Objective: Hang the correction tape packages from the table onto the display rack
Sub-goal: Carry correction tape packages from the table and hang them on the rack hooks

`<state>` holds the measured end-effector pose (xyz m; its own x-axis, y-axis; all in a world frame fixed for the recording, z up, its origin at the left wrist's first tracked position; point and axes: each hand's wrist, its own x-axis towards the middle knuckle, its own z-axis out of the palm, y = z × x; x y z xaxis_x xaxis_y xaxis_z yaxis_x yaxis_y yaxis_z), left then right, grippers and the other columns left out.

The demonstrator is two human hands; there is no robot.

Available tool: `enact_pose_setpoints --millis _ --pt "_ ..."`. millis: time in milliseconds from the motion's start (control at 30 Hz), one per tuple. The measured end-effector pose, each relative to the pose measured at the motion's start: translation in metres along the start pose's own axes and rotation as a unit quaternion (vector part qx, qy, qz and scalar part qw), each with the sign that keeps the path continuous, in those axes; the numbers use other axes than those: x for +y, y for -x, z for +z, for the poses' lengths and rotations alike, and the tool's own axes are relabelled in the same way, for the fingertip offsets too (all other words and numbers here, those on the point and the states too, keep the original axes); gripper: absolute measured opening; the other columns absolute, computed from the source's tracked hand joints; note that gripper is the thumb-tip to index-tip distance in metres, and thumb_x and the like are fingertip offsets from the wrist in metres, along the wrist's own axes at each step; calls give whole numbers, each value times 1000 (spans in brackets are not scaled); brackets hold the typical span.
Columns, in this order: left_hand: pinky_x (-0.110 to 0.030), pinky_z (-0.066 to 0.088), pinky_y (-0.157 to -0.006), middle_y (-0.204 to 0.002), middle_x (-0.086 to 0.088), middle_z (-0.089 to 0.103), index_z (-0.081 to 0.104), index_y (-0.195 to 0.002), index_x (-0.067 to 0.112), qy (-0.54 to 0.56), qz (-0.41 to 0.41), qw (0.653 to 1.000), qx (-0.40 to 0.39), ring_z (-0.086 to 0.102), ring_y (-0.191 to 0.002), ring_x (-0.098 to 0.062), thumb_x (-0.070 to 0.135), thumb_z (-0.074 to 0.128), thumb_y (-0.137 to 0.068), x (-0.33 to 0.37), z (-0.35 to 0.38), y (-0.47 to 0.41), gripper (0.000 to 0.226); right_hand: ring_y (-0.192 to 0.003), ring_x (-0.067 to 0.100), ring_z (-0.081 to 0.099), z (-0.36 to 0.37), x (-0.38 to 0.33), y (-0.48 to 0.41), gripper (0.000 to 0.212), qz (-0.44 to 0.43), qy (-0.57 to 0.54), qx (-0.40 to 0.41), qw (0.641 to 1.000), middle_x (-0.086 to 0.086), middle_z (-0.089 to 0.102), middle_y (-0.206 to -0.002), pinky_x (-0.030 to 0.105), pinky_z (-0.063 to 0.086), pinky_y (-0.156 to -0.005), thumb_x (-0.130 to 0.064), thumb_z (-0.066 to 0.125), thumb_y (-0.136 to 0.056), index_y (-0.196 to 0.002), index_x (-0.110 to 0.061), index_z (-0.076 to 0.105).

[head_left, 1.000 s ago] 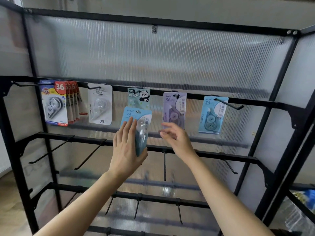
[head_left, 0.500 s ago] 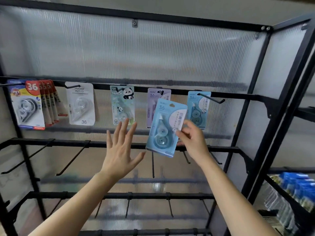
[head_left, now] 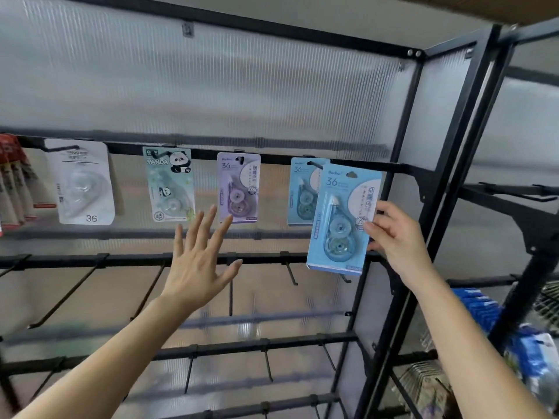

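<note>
While it overlapped the right side of a matching blue pack (head_left: 299,193) hanging on a peg, the blue correction tape package (head_left: 341,220) stood nearly upright at the right end of the display rack (head_left: 453,140), just left of the right hand (head_left: 393,237), whose thumb and curled fingers pinched its right edge. Further left, the left hand (head_left: 199,261) was spread wide, holding nothing, fingertips up beneath the hanging purple pack (head_left: 239,189), with the panda pack (head_left: 168,184) and white pack (head_left: 83,182) beyond

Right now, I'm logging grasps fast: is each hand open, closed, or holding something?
Left hand: open, holding nothing.
Right hand: holds the blue correction tape package by its right edge.
</note>
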<state>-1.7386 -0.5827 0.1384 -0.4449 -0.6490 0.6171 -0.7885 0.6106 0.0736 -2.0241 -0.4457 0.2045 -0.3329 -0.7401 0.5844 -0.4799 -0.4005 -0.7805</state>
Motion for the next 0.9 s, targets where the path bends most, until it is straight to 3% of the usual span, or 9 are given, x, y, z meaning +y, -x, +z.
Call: enact_pose_setpoints --millis 233,333,467,567,733,833,900 --pt "-43 -10 -116 -159 -3 -1 0 -148 29 26 -15 1000 4 -7 -146 -20 68 13 -81 0 -6 9 80 -72 0 68 11 5 -9 34 21 -5 -24 999 -18 72 -80 16 51 -53 4 49 -93 -99 -29 55" --pt "-45 -7 -118 -158 -1 -3 0 -148 27 32 -15 999 6 -4 -146 -21 69 13 -82 -2 -8 14 80 -70 0 67 19 18 -21 31 42 -1 3 999 -13 72 -80 17 52 -52 4 50 -93 -96 -25 56" --pt "-42 -10 -117 -157 1 -6 -6 -145 31 34 -19 999 6 -10 -144 -15 78 -3 -78 -6 -9 18 83 -76 14 64 32 31 -58 17 74 50 18 996 5 67 -93 30 57 -60 1 52 -94 -102 -14 55" --pt "-40 -12 -116 -159 -1 -4 -2 -148 28 31 -28 999 1 -14 -142 -12 81 -10 -74 -10 -11 20 91 -82 22 63 42 38 -87 14 106 72 23 991 12 66 -102 32 55 -62 -1 54 -93 -101 -13 56" --pt "-41 -8 -117 -159 0 -3 -3 -147 29 32 -48 998 -2 -10 -145 -15 75 6 -75 -14 -14 24 86 -79 22 61 56 47 -114 14 140 122 32 982 13 63 -108 26 51 -56 -5 57 -92 -106 -7 59" --pt "-40 -6 -117 -159 -2 1 -7 -144 33 39 -54 998 -1 -2 -147 -19 70 13 -77 -18 -16 28 79 -84 26 63 57 50 -121 5 153 152 50 975 14 65 -106 39 56 -68 -11 59 -92 -96 -12 57" --pt "-39 -6 -117 -160 -2 1 -9 -144 34 26 -58 998 -8 -2 -147 -20 70 12 -77 -23 -16 33 79 -93 30 63 58 50 -121 15 157 196 43 967 13 64 -110 49 54 -81 -19 60 -92 -104 -11 57"
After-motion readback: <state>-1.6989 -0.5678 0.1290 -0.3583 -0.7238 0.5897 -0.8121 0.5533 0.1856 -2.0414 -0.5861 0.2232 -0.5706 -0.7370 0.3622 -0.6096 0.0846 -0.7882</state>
